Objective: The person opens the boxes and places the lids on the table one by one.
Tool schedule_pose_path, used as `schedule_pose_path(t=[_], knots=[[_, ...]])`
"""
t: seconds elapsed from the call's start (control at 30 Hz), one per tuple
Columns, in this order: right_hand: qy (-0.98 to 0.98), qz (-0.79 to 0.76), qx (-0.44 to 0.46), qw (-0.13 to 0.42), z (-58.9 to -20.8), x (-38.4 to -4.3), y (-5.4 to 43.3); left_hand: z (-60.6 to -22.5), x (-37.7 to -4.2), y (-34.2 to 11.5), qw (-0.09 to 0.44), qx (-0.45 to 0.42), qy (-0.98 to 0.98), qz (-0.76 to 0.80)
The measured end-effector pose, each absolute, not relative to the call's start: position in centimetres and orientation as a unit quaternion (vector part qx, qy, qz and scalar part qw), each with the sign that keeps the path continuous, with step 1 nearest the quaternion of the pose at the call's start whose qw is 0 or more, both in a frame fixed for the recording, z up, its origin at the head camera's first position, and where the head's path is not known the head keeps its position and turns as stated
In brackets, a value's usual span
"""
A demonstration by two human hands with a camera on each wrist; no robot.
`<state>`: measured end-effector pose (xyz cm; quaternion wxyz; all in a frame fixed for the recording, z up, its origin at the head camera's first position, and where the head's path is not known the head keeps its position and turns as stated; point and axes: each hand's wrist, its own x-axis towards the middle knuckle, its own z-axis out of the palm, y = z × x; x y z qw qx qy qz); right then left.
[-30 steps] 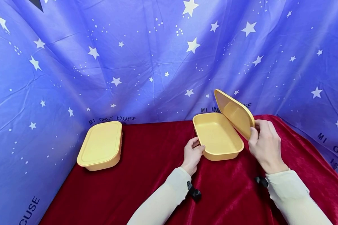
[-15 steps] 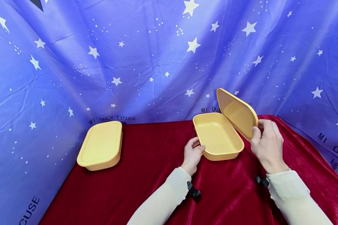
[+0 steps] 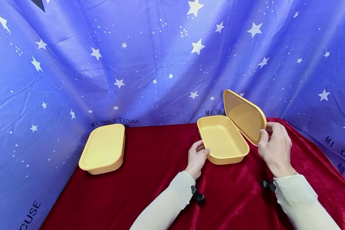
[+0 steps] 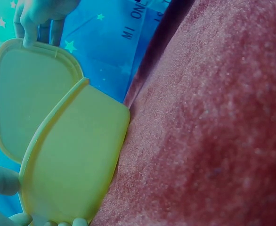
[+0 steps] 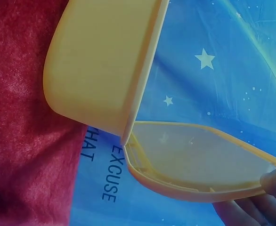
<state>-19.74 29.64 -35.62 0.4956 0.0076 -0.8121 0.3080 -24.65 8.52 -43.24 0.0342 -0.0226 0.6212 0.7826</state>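
A yellow rectangular food box (image 3: 222, 137) with rounded corners stands uncovered on the cloth at the right, its inside bare. My left hand (image 3: 196, 158) grips its near left side, thumb at the rim and fingers against the outer wall. My right hand (image 3: 276, 145) pinches the near right edge of the yellow lid (image 3: 244, 116). The lid is tilted up beside the box's right rim, inner face toward the box. In the right wrist view the lid's edge (image 5: 199, 195) meets the box rim at one side.
A second yellow box (image 3: 104, 148) with its lid on sits at the left of the dark red velvet cloth (image 3: 158, 153). A blue star-printed curtain (image 3: 149, 57) hangs behind and along both sides.
My right hand has moved slightly right, swinging the lid further away from the box opening. The left hand and the box stay where they were.
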Motion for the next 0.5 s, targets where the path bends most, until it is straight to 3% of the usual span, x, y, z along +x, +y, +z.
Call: schedule_pose_path(t=[0.5], knots=[[-0.807, 0.321, -0.009, 0.496, -35.57, -19.78, 30.02, -43.28, -24.7, 8.39, 0.037, -0.021, 0.622, 0.782]])
